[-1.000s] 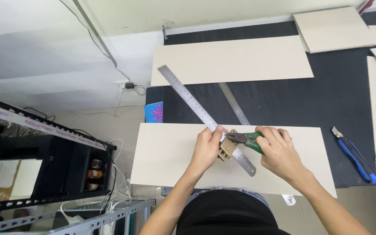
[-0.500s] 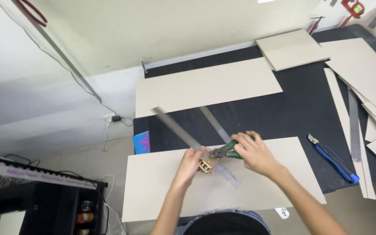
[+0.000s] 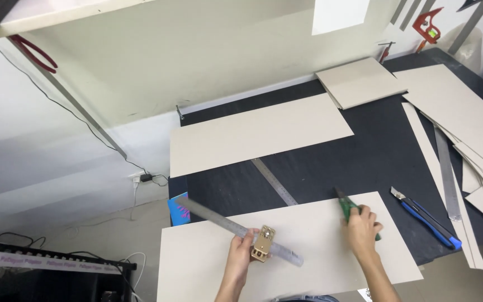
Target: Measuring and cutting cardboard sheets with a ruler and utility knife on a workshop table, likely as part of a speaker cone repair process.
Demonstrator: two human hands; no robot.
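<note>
The left hand grips a long steel ruler by a brass clamp block fitted on it, fingers closed around ruler and block together. The ruler is lifted over the near grey board, running from the board's far-left corner, above a blue card, down toward its middle. The right hand is closed on green-handled pliers, their dark nose pointing away from the person, over the right part of the same board.

Beyond the near board, a second steel ruler lies on the black table, its near end tucked under the board's far edge. Right of the board lies a blue utility knife. Farther off lies 1 more long grey board, and to the right a stack of grey sheets with a third ruler.
</note>
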